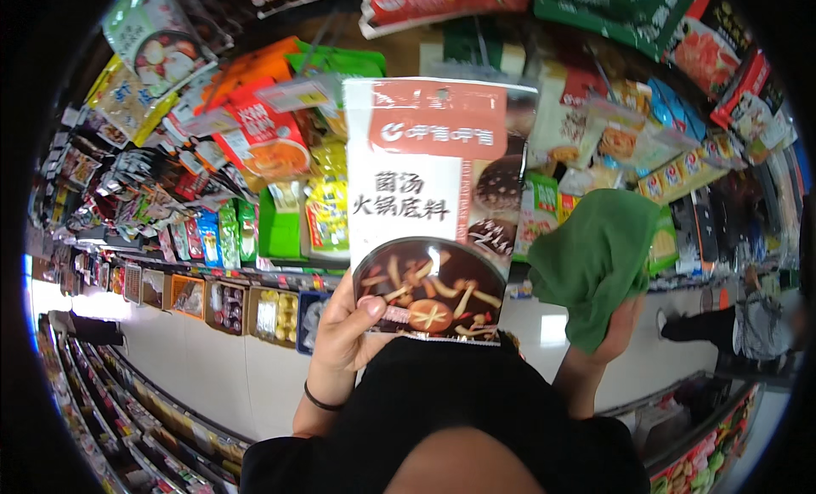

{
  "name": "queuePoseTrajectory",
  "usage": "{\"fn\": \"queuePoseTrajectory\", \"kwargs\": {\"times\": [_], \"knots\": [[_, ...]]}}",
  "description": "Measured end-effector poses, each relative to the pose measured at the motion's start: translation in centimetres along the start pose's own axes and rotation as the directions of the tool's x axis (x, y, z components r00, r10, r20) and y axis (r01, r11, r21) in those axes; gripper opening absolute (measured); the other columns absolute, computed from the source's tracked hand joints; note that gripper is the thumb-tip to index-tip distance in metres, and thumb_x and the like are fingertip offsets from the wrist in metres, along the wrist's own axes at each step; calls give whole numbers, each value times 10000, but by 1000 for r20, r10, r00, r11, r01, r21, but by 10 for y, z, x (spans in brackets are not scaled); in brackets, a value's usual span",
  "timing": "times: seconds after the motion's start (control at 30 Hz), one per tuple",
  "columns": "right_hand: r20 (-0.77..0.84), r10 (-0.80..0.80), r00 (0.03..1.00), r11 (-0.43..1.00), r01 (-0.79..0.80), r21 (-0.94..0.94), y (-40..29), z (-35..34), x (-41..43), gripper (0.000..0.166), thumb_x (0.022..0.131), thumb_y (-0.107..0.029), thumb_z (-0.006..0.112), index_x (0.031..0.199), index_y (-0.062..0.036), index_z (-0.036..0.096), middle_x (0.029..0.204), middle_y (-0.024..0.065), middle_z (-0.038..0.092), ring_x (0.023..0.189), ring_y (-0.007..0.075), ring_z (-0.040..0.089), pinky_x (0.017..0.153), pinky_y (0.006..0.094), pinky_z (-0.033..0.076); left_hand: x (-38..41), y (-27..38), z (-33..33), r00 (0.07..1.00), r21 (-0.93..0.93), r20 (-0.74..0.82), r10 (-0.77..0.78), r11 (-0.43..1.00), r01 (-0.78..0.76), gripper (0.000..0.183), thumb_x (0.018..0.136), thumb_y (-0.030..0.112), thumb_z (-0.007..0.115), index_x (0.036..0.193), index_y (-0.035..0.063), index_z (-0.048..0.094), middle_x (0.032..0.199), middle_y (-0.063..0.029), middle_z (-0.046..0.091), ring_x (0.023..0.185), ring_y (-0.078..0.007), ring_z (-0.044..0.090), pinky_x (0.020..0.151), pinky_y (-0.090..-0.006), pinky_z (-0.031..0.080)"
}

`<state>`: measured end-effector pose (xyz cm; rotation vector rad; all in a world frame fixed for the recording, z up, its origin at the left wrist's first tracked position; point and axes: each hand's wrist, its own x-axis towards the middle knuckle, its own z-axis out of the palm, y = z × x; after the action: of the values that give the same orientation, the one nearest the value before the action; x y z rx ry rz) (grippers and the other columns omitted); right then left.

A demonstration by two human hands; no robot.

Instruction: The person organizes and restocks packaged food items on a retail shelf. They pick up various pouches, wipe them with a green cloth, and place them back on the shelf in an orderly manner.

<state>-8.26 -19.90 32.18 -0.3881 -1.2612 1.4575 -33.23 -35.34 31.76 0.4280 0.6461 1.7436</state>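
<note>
My left hand (pixel 354 325) grips the lower left corner of a flat packet of hot pot soup base (pixel 408 201), thumb on its front. The packet is held upright before me, its printed face with a picture of mushrooms in dark broth towards the camera. A green cloth (pixel 590 258) is bunched in my right hand (pixel 615 331), raised to the right of the packet. The cloth covers most of that hand's fingers. Behind the packet, a red seasoning pouch (pixel 264 134) hangs on the shop rack to the left, and yellow bags (pixel 328 207) stand below it.
Hanging packets, such as a green one (pixel 612 13), line the rack's top. Boxes of goods, one holding yellow items (pixel 274 315), stand along the shelf foot. Another shelf (pixel 146 424) runs behind at the lower left. A person (pixel 733 325) is in the aisle at right.
</note>
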Motion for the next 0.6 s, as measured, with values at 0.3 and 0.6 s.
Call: {"fn": "queuePoseTrajectory", "kwargs": {"times": [0.3, 0.6], "knots": [[717, 170, 676, 316, 652, -690, 51, 62, 13, 589, 938, -379, 595, 1491, -231, 455, 1602, 57, 347, 1359, 271, 472, 1028, 532, 341, 13, -30, -9, 898, 354, -164, -408, 825, 440, 767, 875, -149, 522, 1562, 36, 236, 1531, -147, 378, 1398, -233, 412, 1076, -353, 430], [278, 44, 960, 484, 223, -846, 101, 11, 30, 420, 1029, -263, 448, 1391, -67, 531, 1388, 211, 537, 1347, 381, 457, 1098, 535, 328, 18, -57, -20, 907, 430, 30, -421, 824, 368, 860, 859, -184, 497, 1603, 60, 143, 1582, -104, 320, 1407, -202, 375, 1091, -350, 404]]}}
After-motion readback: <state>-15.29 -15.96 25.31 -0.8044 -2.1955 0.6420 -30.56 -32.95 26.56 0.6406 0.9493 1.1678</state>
